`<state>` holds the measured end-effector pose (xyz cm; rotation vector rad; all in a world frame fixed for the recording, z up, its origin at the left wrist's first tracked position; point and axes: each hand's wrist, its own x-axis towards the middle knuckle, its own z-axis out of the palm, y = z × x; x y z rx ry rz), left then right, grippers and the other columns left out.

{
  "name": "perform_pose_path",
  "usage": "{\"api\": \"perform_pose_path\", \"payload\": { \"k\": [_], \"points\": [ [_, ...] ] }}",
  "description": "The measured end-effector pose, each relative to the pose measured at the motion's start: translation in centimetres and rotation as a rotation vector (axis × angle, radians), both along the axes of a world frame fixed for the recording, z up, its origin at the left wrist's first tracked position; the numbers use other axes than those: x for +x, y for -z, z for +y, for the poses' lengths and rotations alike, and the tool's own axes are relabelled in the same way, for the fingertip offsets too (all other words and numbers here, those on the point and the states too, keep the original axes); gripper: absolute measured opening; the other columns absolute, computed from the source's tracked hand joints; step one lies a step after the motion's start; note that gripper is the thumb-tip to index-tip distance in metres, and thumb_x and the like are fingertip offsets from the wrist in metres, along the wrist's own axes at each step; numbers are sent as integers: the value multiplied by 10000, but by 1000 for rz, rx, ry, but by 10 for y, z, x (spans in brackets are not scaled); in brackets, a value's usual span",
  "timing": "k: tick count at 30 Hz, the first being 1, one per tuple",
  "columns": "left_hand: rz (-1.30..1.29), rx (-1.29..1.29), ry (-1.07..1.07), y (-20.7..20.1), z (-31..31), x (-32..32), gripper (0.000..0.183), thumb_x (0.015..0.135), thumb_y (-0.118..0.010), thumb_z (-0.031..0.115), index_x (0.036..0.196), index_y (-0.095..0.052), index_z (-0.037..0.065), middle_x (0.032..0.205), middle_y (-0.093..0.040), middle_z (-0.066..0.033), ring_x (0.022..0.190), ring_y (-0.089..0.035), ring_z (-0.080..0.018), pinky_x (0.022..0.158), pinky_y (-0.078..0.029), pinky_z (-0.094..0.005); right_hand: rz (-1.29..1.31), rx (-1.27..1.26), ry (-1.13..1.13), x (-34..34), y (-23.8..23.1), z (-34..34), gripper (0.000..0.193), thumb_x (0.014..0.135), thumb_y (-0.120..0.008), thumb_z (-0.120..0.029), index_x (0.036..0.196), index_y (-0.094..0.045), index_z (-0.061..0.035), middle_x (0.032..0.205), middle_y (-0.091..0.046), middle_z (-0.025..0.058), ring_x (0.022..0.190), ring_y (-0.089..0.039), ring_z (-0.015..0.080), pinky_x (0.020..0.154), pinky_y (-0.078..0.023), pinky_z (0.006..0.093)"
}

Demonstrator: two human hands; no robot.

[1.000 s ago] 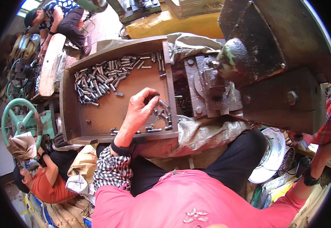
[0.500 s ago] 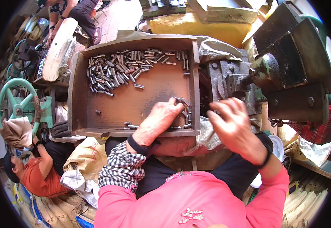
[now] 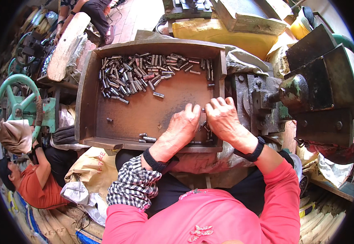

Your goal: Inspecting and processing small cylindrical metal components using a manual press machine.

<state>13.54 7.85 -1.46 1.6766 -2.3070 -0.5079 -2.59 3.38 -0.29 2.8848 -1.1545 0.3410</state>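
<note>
Two bare hands at a shallow brown tray [image 3: 128, 116]. The left hand [image 3: 183, 126] lies over the tray's near right part, fingers curled inward; the right hand [image 3: 224, 122], fingers likewise bent together, crosses the right wall. A small metal piece [image 3: 203, 110] shows between the fingertips of both hands; which of them grips it cannot be told. Beyond and to the left of the left hand lies a heap of metal cylinders [image 3: 138, 77], with one single cylinder [image 3: 158, 95] nearer to it. A few short pieces [image 3: 143, 137] lie just left of the left wrist. To the right of the right hand stands a dark machine [image 3: 295, 91]; well to the left of the left hand, a green handwheel [image 3: 18, 112].
</note>
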Motion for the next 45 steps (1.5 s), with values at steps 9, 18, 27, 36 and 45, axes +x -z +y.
{"api": "perform_pose_path", "payload": {
  "k": [9,18,27,36,45],
  "points": [
    [1012,620,-325,-12,-6,-3,184,884,-593,123,1014,-563,-3,859,-617,-67,679,-606,-117,586,-508,-230,-758,857,271,-40,-16,12,156,803,-669,-113,869,-610,16,745,-632,133,637,-629,181,574,-485,305],
    [1396,754,-380,-7,-8,-2,206,888,-587,118,1054,-563,-2,845,-621,-61,663,-603,-101,555,-510,-210,-970,1237,343,-48,-16,6,166,884,-574,-90,984,-638,25,815,-634,42,636,-589,77,575,-482,214],
    [1495,775,-358,-5,-6,-2,219,887,-591,89,1078,-575,-18,872,-629,-74,713,-618,-127,604,-518,-236,-1226,1411,375,-48,-4,6,119,874,-578,-62,958,-568,22,844,-636,71,737,-652,122,594,-509,221],
    [1372,628,-322,-11,-4,-7,209,892,-588,95,1068,-591,-17,871,-640,-73,704,-624,-119,610,-516,-228,-1340,1539,393,-50,-3,6,154,865,-614,-95,955,-547,11,838,-635,85,733,-655,141,594,-524,229],
    [1343,648,-267,-17,-4,-8,195,878,-607,67,1050,-609,-24,836,-650,-69,667,-620,-97,570,-513,-213,-1312,1715,368,-57,-9,-2,166,843,-655,-104,930,-555,-5,829,-637,80,717,-659,142,570,-526,231]
  ]
}}
